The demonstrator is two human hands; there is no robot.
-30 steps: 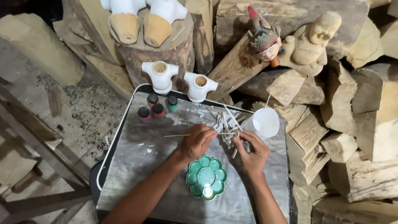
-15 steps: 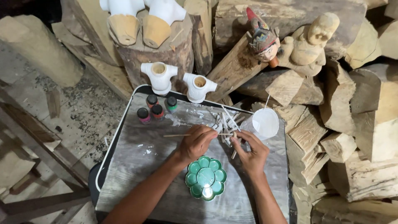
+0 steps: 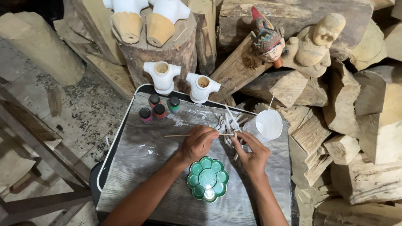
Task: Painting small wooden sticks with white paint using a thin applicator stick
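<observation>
The left hand (image 3: 200, 143) pinches a thin wooden stick (image 3: 190, 135) lying level across the grey weathered tabletop (image 3: 138, 167); the right hand (image 3: 252, 154) closes its fingers on small white-painted wooden pieces (image 3: 227, 124) heaped just beside it. Left of the hands stand four small paint bottles with dark caps (image 3: 158, 109). Near the wrists sits a green flower-shaped palette (image 3: 207, 179). Right of the heap stands a clear plastic cup of white paint (image 3: 266, 125).
</observation>
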